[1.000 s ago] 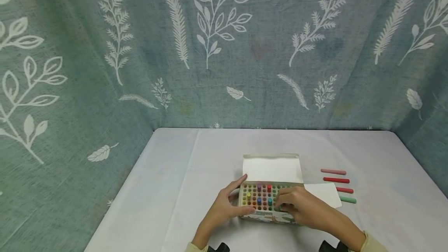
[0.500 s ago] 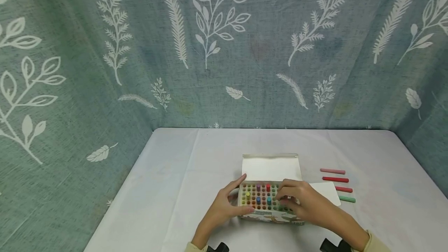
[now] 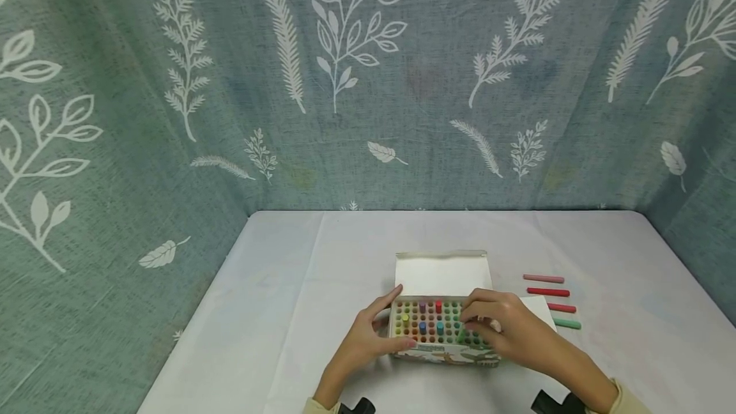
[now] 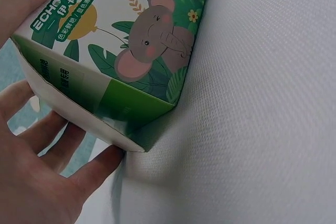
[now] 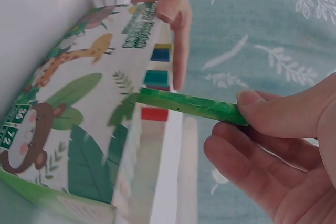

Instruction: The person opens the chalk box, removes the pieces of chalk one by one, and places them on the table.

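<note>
My left hand grips the left end of an open printed carton, thumb at its front edge and fingers round the side. In the left wrist view its fingers lie along an opened end flap of the carton. A green chalk stick is pinched between thumb and fingers of my right hand. Its far end overlaps the holes at the carton's right side in the head view. Several coloured sticks, among them a yellow one, a red one and a teal one, stand in the holes.
The carton's white lid is folded back behind it. A white flap sticks out on the right. Beyond it lie a pink stick, two red sticks and a green stick on the white cloth. A patterned curtain hangs behind.
My right hand has moved slightly up and to the right from the holes, and the green chalk stick now shows beneath its fingers. My left hand keeps its grip on the carton.
</note>
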The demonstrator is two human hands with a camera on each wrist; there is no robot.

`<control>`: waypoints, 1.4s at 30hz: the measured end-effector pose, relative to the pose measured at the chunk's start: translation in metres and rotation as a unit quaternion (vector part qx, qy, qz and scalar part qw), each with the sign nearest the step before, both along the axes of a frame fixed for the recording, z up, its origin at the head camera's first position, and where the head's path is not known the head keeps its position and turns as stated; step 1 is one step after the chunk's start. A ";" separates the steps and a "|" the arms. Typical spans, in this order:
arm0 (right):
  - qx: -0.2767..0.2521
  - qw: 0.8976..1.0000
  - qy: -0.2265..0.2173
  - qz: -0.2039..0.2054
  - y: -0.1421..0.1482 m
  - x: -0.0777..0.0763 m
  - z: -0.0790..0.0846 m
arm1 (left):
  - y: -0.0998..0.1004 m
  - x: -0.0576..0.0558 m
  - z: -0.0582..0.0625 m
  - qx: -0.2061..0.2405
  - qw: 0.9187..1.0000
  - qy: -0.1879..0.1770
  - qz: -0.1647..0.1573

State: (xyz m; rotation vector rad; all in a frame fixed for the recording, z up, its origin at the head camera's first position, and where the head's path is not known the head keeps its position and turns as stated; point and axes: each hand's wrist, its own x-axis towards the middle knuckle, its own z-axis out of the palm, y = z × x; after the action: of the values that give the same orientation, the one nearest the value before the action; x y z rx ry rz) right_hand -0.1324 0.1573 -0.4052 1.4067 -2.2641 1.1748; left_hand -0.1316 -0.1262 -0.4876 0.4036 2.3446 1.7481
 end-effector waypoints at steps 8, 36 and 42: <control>-0.028 0.999 0.006 -0.038 0.010 0.001 0.005 | 0.000 0.000 -0.001 -0.001 1.000 0.003 -0.002; -0.065 0.982 -0.013 -0.178 0.061 0.010 0.004 | 0.001 0.000 -0.001 0.009 1.000 0.000 -0.006; -0.060 0.979 -0.032 -0.193 0.069 0.013 0.009 | 0.001 0.000 -0.001 0.014 1.000 -0.001 -0.006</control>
State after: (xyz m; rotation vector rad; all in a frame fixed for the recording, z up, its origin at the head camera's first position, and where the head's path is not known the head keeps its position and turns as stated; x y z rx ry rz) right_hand -0.1191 0.2265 -0.3967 0.8441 -2.3233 1.2102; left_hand -0.1320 -0.1255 -0.4884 0.4196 2.3136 1.7759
